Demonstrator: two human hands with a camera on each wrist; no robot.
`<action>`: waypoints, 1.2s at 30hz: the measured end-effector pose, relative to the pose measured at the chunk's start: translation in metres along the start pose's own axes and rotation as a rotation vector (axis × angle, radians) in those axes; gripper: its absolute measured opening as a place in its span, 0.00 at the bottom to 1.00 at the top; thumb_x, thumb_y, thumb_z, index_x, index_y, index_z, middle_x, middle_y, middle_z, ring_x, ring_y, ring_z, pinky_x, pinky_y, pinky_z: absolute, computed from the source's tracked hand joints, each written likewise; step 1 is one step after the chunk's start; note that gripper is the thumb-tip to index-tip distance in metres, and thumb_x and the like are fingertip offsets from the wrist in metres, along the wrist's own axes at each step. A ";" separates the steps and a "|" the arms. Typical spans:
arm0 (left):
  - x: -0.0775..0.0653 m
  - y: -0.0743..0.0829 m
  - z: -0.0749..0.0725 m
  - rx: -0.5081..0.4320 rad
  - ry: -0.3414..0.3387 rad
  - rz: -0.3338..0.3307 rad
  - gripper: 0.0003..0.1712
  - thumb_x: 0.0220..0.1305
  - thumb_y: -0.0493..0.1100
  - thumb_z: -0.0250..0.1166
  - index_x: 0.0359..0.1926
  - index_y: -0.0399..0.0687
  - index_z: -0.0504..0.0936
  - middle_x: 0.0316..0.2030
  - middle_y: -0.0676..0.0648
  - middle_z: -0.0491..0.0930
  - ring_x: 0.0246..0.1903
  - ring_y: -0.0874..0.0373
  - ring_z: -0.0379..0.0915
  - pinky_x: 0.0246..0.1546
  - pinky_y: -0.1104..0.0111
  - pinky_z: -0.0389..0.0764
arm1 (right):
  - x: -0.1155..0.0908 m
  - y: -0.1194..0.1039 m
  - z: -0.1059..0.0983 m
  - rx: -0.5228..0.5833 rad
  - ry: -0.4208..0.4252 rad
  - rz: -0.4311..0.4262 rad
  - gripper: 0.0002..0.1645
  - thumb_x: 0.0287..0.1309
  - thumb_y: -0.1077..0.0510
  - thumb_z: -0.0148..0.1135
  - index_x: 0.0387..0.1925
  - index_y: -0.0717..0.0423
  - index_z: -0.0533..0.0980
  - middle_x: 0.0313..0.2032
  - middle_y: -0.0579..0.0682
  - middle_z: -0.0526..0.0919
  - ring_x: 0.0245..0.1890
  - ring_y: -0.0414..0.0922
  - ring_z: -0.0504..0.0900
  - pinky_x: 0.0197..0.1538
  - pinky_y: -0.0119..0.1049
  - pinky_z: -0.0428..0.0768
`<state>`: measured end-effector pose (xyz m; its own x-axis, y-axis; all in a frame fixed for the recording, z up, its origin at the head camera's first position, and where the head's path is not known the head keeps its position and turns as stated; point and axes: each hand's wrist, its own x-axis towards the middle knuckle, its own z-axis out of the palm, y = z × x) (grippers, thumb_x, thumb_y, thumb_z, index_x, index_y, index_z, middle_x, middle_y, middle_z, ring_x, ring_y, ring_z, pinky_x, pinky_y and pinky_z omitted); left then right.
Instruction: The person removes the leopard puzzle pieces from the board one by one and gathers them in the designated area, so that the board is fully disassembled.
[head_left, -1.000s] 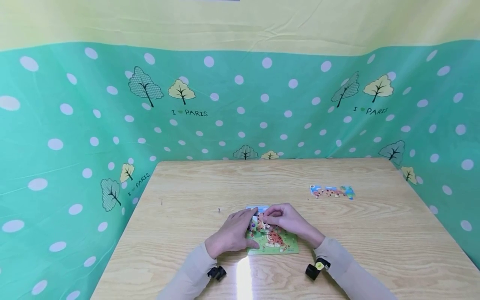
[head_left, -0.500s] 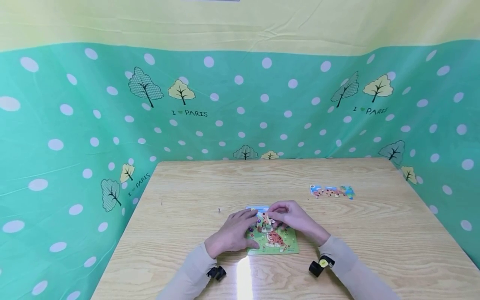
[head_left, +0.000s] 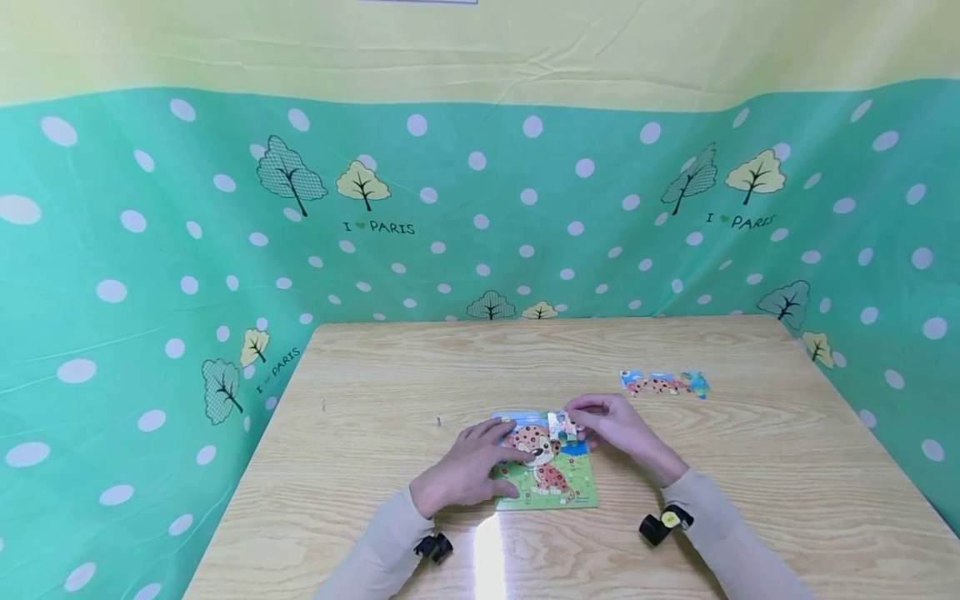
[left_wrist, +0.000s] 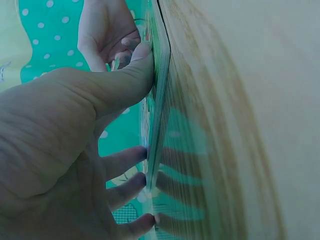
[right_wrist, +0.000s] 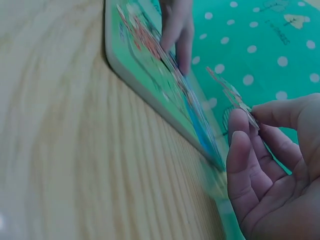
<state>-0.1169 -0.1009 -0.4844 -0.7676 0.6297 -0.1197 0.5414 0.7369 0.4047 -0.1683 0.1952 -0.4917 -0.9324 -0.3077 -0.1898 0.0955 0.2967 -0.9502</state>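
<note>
A puzzle board [head_left: 558,492] with a spotted leopard cub on green grass lies flat on the table. My left hand [head_left: 467,467] rests on its left side, fingers spread. In the left wrist view the left thumb [left_wrist: 132,75] touches the board's face near one edge, and fingertips touch further along. My right hand [head_left: 618,429] pinches a small printed puzzle piece [head_left: 562,427] over the board's far right corner. From the right wrist view, that piece [right_wrist: 232,95] is held tilted, apart from the board, between thumb and fingers. Its edge looks layered; I cannot tell whether it is several pieces.
A strip of joined puzzle pieces [head_left: 663,384] with spotted cub parts lies further back on the right of the wooden table [head_left: 420,358]. A polka-dot cloth [head_left: 480,200] hangs behind and along the sides. Small dark marks dot the tabletop.
My right hand has moved right and slightly away with the puzzle piece, from the cub's head to the far right corner. The cub's face now shows on the board. My left hand stays nearly still.
</note>
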 end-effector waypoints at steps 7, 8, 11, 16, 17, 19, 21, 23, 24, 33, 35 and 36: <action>0.000 -0.001 0.000 -0.012 -0.003 0.009 0.33 0.66 0.60 0.73 0.71 0.70 0.80 0.84 0.42 0.57 0.83 0.39 0.50 0.80 0.35 0.58 | 0.000 0.009 -0.017 0.020 0.039 0.011 0.26 0.71 0.55 0.69 0.60 0.72 0.79 0.35 0.50 0.89 0.31 0.42 0.87 0.33 0.33 0.88; 0.000 -0.001 0.001 -0.012 -0.002 0.009 0.33 0.66 0.60 0.73 0.71 0.70 0.80 0.84 0.42 0.57 0.83 0.39 0.50 0.80 0.35 0.58 | 0.000 0.011 -0.020 0.024 0.044 0.012 0.26 0.71 0.55 0.69 0.60 0.72 0.78 0.34 0.49 0.90 0.31 0.41 0.87 0.32 0.33 0.88; 0.000 -0.002 0.001 -0.015 0.000 0.008 0.33 0.66 0.60 0.73 0.71 0.70 0.79 0.84 0.42 0.57 0.83 0.39 0.50 0.80 0.35 0.57 | 0.000 0.016 -0.029 0.021 0.073 0.019 0.26 0.71 0.55 0.69 0.60 0.72 0.78 0.34 0.49 0.90 0.30 0.40 0.87 0.32 0.33 0.88; -0.001 -0.002 0.001 -0.020 0.000 0.005 0.33 0.66 0.60 0.73 0.72 0.71 0.79 0.84 0.42 0.57 0.83 0.39 0.50 0.80 0.36 0.57 | -0.004 0.020 -0.041 -0.014 0.134 0.051 0.27 0.73 0.54 0.68 0.61 0.71 0.78 0.34 0.47 0.89 0.31 0.39 0.86 0.33 0.32 0.88; -0.001 -0.002 0.001 -0.021 0.000 0.004 0.33 0.66 0.60 0.72 0.72 0.71 0.79 0.84 0.42 0.57 0.83 0.39 0.50 0.80 0.36 0.57 | -0.005 0.020 -0.043 -0.023 0.138 0.053 0.27 0.73 0.54 0.68 0.62 0.72 0.78 0.34 0.46 0.89 0.32 0.39 0.86 0.34 0.32 0.89; -0.001 -0.002 0.001 -0.023 -0.002 0.003 0.33 0.66 0.60 0.72 0.72 0.71 0.79 0.84 0.42 0.57 0.83 0.39 0.49 0.80 0.36 0.57 | -0.007 0.021 -0.049 -0.033 0.144 0.057 0.28 0.73 0.54 0.67 0.62 0.72 0.78 0.34 0.46 0.90 0.32 0.39 0.87 0.34 0.32 0.89; -0.001 -0.002 0.001 -0.024 -0.004 0.003 0.32 0.67 0.59 0.72 0.72 0.72 0.79 0.84 0.42 0.57 0.83 0.40 0.49 0.81 0.36 0.57 | -0.009 0.023 -0.054 -0.038 0.145 0.060 0.28 0.73 0.55 0.67 0.63 0.73 0.77 0.35 0.46 0.90 0.32 0.38 0.87 0.35 0.32 0.89; 0.000 -0.002 0.001 -0.025 -0.007 0.004 0.32 0.67 0.59 0.72 0.72 0.72 0.79 0.84 0.42 0.57 0.84 0.40 0.49 0.81 0.36 0.57 | -0.011 0.025 -0.060 -0.054 0.148 0.060 0.28 0.74 0.56 0.66 0.63 0.74 0.76 0.36 0.47 0.90 0.32 0.38 0.87 0.34 0.33 0.89; 0.000 -0.001 0.000 -0.025 -0.008 0.004 0.32 0.68 0.59 0.72 0.72 0.72 0.79 0.84 0.42 0.57 0.84 0.40 0.49 0.81 0.36 0.57 | -0.012 0.025 -0.063 -0.067 0.156 0.061 0.27 0.74 0.56 0.66 0.63 0.73 0.77 0.36 0.47 0.90 0.32 0.38 0.86 0.34 0.33 0.90; -0.001 -0.002 -0.001 -0.038 -0.018 0.001 0.31 0.69 0.59 0.71 0.71 0.71 0.79 0.84 0.42 0.57 0.84 0.40 0.48 0.81 0.36 0.56 | -0.020 0.032 -0.088 -0.220 0.231 0.037 0.25 0.72 0.59 0.67 0.62 0.72 0.78 0.39 0.56 0.89 0.32 0.39 0.84 0.35 0.33 0.90; -0.001 -0.002 0.000 -0.038 -0.019 0.000 0.31 0.69 0.59 0.71 0.71 0.72 0.79 0.84 0.42 0.57 0.84 0.40 0.48 0.81 0.36 0.56 | -0.022 0.032 -0.091 -0.240 0.247 0.042 0.25 0.72 0.58 0.67 0.62 0.73 0.78 0.41 0.57 0.90 0.31 0.39 0.84 0.35 0.32 0.90; -0.001 -0.002 0.000 -0.036 -0.019 -0.001 0.31 0.69 0.59 0.71 0.72 0.72 0.79 0.84 0.42 0.57 0.84 0.40 0.48 0.81 0.36 0.56 | -0.023 0.032 -0.092 -0.247 0.257 0.044 0.26 0.72 0.58 0.67 0.62 0.73 0.78 0.42 0.58 0.90 0.31 0.39 0.84 0.35 0.32 0.90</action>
<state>-0.1173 -0.1028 -0.4851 -0.7612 0.6340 -0.1366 0.5279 0.7280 0.4373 -0.1755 0.2953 -0.4951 -0.9895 -0.0615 -0.1306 0.0794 0.5236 -0.8483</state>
